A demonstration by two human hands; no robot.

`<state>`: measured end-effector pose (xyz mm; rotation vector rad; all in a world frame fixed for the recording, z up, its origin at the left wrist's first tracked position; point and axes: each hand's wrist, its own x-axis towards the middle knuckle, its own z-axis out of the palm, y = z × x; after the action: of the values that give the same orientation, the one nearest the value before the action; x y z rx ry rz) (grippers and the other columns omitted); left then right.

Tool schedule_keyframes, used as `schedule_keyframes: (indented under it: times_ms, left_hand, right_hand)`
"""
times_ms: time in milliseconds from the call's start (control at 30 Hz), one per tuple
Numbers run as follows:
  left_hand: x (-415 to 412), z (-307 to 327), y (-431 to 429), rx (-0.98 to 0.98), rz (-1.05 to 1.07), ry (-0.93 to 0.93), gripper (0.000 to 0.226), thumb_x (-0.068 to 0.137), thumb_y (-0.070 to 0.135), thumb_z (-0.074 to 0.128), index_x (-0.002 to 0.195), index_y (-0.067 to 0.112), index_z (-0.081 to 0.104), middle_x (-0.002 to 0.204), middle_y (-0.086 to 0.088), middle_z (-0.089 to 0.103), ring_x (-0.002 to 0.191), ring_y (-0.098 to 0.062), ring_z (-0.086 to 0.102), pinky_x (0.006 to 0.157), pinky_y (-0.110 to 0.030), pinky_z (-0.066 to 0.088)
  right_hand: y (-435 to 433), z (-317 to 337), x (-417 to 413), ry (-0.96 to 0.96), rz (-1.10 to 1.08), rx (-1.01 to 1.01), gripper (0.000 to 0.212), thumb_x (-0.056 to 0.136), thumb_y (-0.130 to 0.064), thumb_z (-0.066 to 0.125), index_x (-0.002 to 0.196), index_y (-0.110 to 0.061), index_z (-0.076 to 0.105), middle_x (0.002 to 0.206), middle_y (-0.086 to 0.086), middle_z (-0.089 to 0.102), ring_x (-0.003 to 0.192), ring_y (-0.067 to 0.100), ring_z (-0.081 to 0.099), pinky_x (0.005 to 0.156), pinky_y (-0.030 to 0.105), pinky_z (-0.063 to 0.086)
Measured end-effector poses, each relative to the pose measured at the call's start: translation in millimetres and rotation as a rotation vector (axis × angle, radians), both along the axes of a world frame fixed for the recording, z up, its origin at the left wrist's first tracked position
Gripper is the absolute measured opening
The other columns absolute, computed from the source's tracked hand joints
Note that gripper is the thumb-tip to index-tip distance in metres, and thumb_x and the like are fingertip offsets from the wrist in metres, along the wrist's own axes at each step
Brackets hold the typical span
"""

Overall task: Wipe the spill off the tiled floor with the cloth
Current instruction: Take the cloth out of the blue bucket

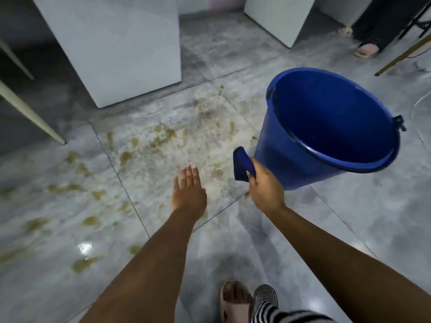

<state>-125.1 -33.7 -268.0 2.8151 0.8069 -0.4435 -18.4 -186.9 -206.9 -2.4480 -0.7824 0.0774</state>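
tiles, grey and glossy with a marble pattern, make up the floor (256, 229), which fills almost the whole view. across it lies the yellow-green, blotchy spill (158, 138). its long axis runs in a diagonal, from the near left side up to the middle tile, where it is most dense. a tall white box-shaped cabinet (121, 47) stands behind the spill. just beside the right end of the spill stands a round, deep blue plastic bucket (279, 159).

the person's right hand (265, 185) is in front of the bucket wall; if it touches the wall, i cannot tell. its fingers are curled round a dark blue folded cloth (242, 164), which sticks out to the left of the fist, above the floor and not yet on it. the left hand (189, 192) hovers flat over the middle tile, fingers straight and close together, gripping nothing.

what the coming move turns on, as i judge it: the spill lies to the left of the cloth and below it, with the nearest blotches just beside. so the right hand, which has the cloth, should go down and then sweep leftward along that diagonal. the far left blotches are well apart from it and will probably need a long reach.
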Motion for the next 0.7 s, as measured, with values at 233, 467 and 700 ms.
schedule_keyframes:
  times_ms: [233,467,700]
  left_hand:
    - [-65,-105,-35,-0.068,0.171,-0.079,0.065,0.102,0.039,0.015,0.144,0.003,-0.018,0.158,-0.015,-0.013,0.147,-0.028,-0.010,0.116,-0.044,-0.008]
    - [-103,-174,-66,-0.161,0.274,-0.102,0.059,0.094,0.028,0.025,0.142,-0.005,0.035,0.148,-0.023,0.036,0.138,-0.035,0.035,0.115,-0.042,0.005]
    - [-102,-203,-55,-0.052,0.266,-0.199,0.059,0.097,0.034,0.025,0.145,-0.001,0.032,0.152,-0.020,0.031,0.142,-0.031,0.027,0.113,-0.047,0.016]
  right_hand:
    - [-6,-118,-25,0.185,0.137,-0.254,0.054,0.098,-0.023,0.048,0.149,-0.018,0.031,0.146,0.006,0.045,0.130,0.023,0.044,0.103,0.037,0.038]
    - [-15,-205,-96,0.331,0.519,-0.701,0.099,0.073,-0.079,-0.016,0.153,-0.020,-0.006,0.160,0.006,-0.013,0.147,0.023,-0.013,0.117,0.037,-0.007]
    - [56,-229,-36,0.011,0.560,-0.743,0.058,0.103,-0.038,0.024,0.154,-0.023,0.000,0.161,0.006,-0.009,0.148,0.030,-0.008,0.117,0.051,0.000]
